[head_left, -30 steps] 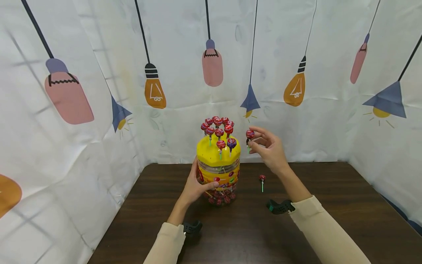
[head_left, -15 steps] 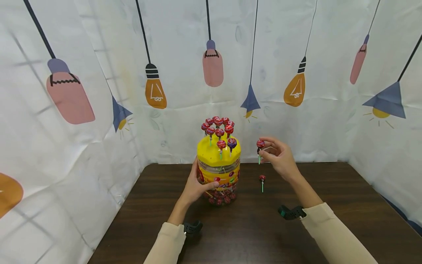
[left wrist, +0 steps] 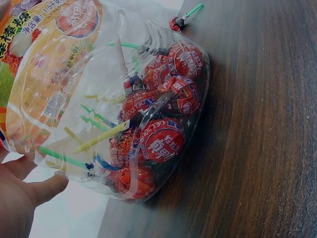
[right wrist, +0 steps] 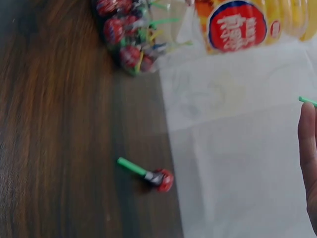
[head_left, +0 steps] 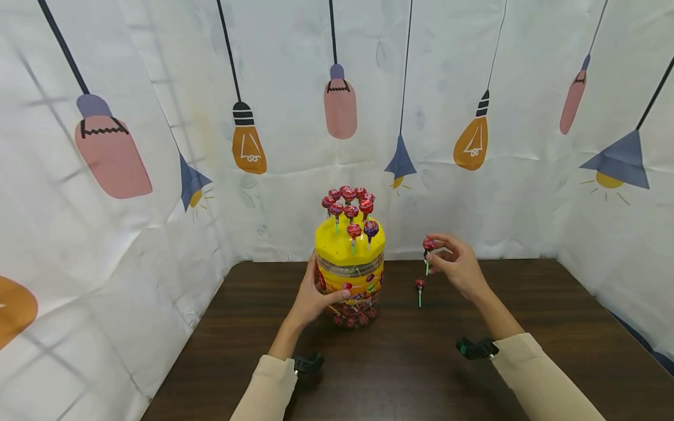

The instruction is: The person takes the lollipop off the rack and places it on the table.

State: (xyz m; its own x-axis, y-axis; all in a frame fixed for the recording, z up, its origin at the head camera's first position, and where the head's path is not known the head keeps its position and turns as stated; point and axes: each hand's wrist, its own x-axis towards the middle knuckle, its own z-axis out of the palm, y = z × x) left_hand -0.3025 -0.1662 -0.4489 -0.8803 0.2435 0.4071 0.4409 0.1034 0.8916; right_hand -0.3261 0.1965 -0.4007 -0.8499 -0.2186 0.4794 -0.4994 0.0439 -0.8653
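A clear plastic jar (head_left: 350, 286) with a yellow lid (head_left: 337, 248) stands on the table, and wrapped lollipops fill its lower part. Several more lollipops (head_left: 351, 211) stick upright out of the lid; most are red, one purple. My left hand (head_left: 309, 298) grips the jar's left side, thumb across the front. To the right of the jar my right hand (head_left: 458, 266) pinches a red lollipop (head_left: 429, 245) with its green stick pointing down, raised above the table's far part. Just below it a second red lollipop (head_left: 419, 285) lies on the table; the right wrist view shows this one (right wrist: 163, 180) too.
The dark wooden table (head_left: 389, 374) ends at a white cloth backdrop (head_left: 295, 216) printed with hanging lamps, which also closes off both sides. A black band (head_left: 476, 348) is on the right wrist and another (head_left: 308, 363) on the left.
My right hand has moved right and downward with the lollipop, away from the jar's lid and closer to the table. The left hand stays on the jar.
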